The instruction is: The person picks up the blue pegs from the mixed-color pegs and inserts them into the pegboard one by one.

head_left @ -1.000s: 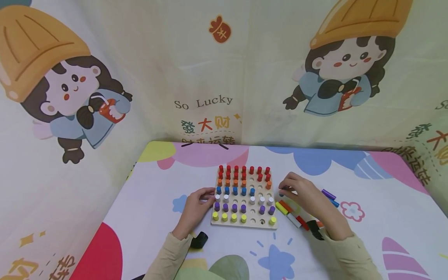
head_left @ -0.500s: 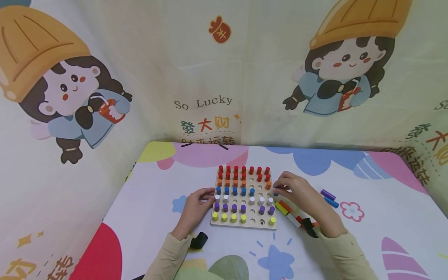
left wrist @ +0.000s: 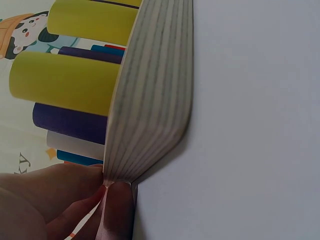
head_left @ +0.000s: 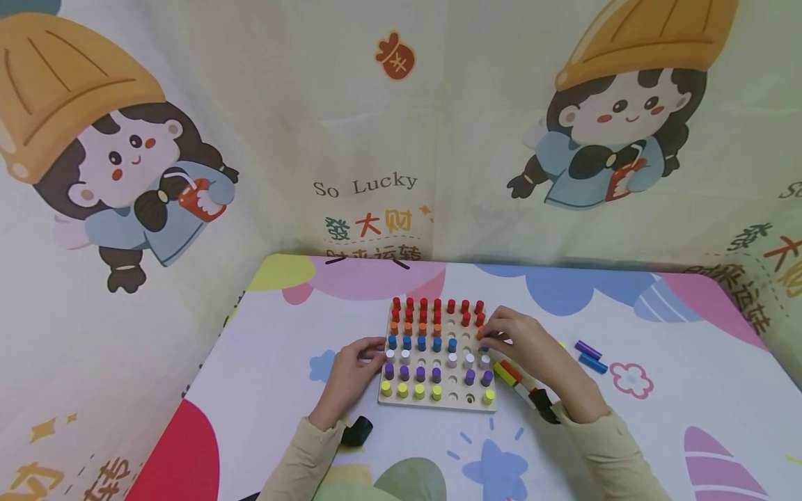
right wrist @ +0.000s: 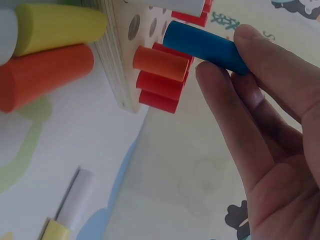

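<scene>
A wooden pegboard (head_left: 452, 405) stands mid-table with rows of red, orange, blue, white, purple and yellow pegs, and several bare holes toward its right side. My left hand (head_left: 352, 370) holds its left edge, thumb and fingers curved against it; in the left wrist view a fingertip (left wrist: 119, 207) presses the layered side near yellow pegs (left wrist: 65, 82). Between thumb and fingers my right hand (head_left: 532, 346) pinches a blue peg (right wrist: 200, 45). That peg is tilted, its free end close over the board's right edge, near an orange peg (right wrist: 160, 63) standing in its hole.
Loose pegs lie right of the board: a yellow one (head_left: 504, 375), an orange one (head_left: 512, 367) and others partly hidden by my right wrist. Farther right are a purple peg (head_left: 587, 349) and a blue one (head_left: 592, 363). A patterned cloth wall (head_left: 476, 174) rises behind the table.
My right hand has moved left with the blue peg, from beside the board to over its right edge. The left hand has stayed at the board's left edge.
</scene>
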{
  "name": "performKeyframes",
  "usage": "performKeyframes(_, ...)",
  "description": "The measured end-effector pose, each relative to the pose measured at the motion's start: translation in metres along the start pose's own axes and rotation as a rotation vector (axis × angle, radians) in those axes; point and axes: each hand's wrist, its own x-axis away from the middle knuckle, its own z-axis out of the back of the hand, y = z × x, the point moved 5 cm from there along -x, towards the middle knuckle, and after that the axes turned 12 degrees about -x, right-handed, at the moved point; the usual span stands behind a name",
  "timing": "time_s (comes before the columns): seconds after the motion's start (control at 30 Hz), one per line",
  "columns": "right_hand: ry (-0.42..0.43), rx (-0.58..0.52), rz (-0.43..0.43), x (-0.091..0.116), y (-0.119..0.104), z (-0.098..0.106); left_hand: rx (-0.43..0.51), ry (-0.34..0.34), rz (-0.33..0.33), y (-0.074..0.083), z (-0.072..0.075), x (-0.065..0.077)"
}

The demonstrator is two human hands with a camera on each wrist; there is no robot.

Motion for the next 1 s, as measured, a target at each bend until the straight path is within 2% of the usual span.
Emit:
performKeyframes(0.13, -0.019, 0.002, -0.037, -0.002, 0.001, -0.004, 0.002, 0.020, -0.033, 0.000, 0.000, -0.001)
performKeyframes(0.27, -0.025, -0.003, -0.065, -0.004, 0.001, -0.008, 0.001, 0.024, -0.037, -0.001, 0.000, -0.001)
performKeyframes(0.77, -0.068, -0.010, -0.108, -0.012, -0.001, -0.021, -0.003, 0.012, -0.003, -0.001, -0.002, 0.000)
performKeyframes(1.0, -0.085, -0.006, -0.087, -0.016, -0.001, -0.026, -0.011, 0.013, -0.003, -0.001, -0.002, 0.000)
